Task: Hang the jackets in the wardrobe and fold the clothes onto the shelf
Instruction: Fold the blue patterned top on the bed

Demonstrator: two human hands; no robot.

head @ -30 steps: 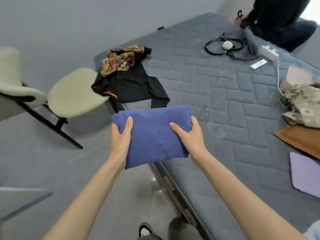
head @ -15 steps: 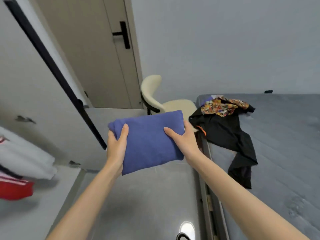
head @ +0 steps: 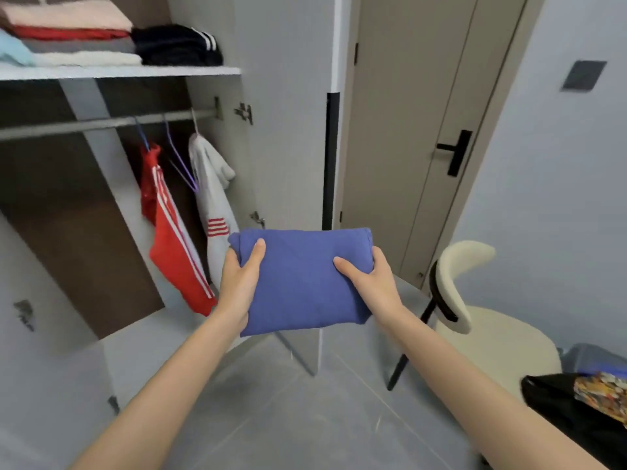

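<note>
So: gripping folded blue garment at side edges w/ left hand & right hand, thumbs clamped on top, to save folds for shelf.

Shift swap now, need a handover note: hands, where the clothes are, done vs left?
Left hand and right hand: each grips one end of the folded blue garment, held in front of the open wardrobe.
Shelf: folded stacks already on it.
Rail: red jacket and white jacket hung; the purple hanger between them is bare.
Left: set the blue garment on the shelf. A black garment with a patterned cloth on it lies at lower right, not yet put away.
</note>
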